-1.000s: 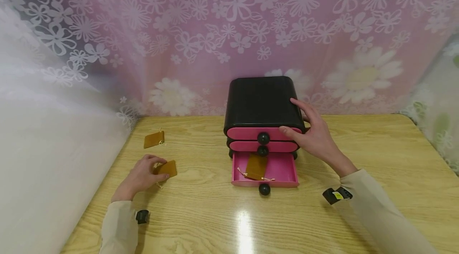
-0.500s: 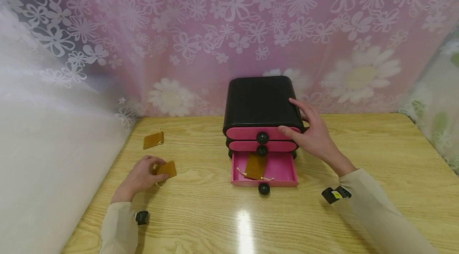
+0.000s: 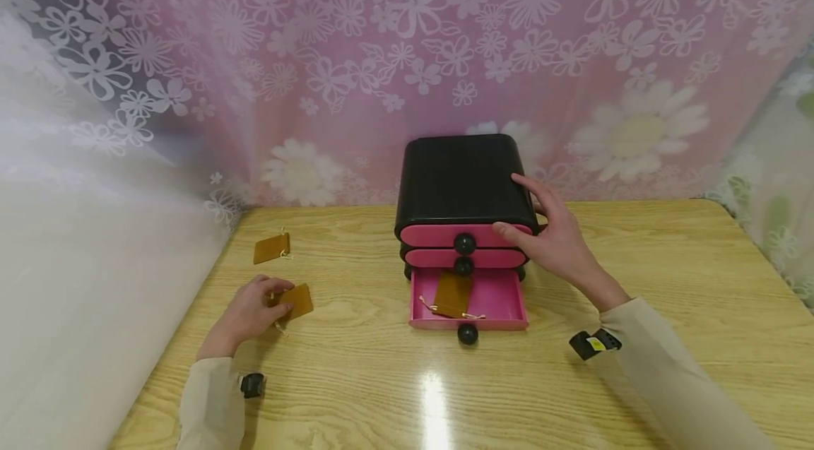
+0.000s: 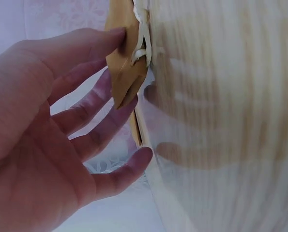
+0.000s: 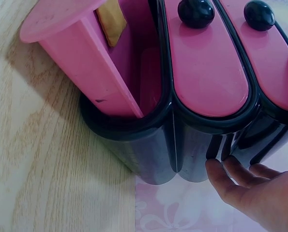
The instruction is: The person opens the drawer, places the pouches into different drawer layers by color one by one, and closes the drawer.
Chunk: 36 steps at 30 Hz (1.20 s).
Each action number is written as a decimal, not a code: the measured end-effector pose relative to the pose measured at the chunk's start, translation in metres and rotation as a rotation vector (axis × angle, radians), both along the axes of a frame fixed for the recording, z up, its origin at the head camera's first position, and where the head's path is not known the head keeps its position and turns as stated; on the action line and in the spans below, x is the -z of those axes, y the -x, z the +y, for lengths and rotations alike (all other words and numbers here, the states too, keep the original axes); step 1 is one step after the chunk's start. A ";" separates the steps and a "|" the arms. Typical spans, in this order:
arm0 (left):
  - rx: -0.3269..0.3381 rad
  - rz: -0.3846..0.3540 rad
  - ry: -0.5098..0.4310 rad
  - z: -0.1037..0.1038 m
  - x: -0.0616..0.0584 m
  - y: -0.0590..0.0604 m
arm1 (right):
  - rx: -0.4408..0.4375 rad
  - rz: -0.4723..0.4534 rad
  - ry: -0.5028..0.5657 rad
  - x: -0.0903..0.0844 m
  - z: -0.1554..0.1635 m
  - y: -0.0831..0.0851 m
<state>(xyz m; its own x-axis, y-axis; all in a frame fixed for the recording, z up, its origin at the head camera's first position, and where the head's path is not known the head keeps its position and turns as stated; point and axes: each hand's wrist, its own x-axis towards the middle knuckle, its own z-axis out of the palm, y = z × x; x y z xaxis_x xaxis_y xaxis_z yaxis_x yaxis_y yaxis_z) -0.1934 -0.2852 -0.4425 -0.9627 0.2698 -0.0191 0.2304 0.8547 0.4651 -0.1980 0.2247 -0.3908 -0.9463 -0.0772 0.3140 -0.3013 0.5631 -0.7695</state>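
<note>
Left hand (image 3: 244, 314) pinches a brown drawstring pouch (image 3: 296, 300) on the bench (image 3: 356, 379) — fingers curled around its edge. Right hand (image 3: 555, 241), fingers relaxed, braces the black-and-pink drawer chest (image 3: 464, 181) — bottom drawer (image 3: 502, 298) open, steadying it.

The right wrist view shows a black drawer chest (image 5: 158, 154) lying across the frame on the wooden counter (image 5: 47, 159). Its pink bottom drawer (image 5: 85, 63) stands pulled out at 10 o'clock, a tan pouch (image 5: 111, 19) inside. Two shut pink drawers carry black knobs (image 5: 196, 12). At 4 o'clock, right hand (image 5: 260, 193) fingertips touch the chest's side.
</note>
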 end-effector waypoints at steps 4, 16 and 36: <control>0.001 0.042 -0.025 0.001 -0.001 0.002 | 0.005 0.007 -0.002 -0.001 0.000 0.000; 0.022 0.127 -0.101 0.012 -0.008 0.003 | 0.016 0.039 -0.014 0.003 -0.001 0.000; 0.181 0.224 -0.227 0.065 -0.029 -0.003 | 0.026 0.033 -0.019 0.002 0.000 0.002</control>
<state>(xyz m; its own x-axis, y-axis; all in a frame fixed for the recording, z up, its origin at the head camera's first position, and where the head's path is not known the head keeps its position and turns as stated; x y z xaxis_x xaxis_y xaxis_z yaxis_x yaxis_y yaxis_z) -0.1903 -0.2201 -0.4140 -0.8725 0.4094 0.2668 0.4861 0.6716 0.5592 -0.1999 0.2243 -0.3929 -0.9371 -0.0587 0.3441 -0.3115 0.5852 -0.7486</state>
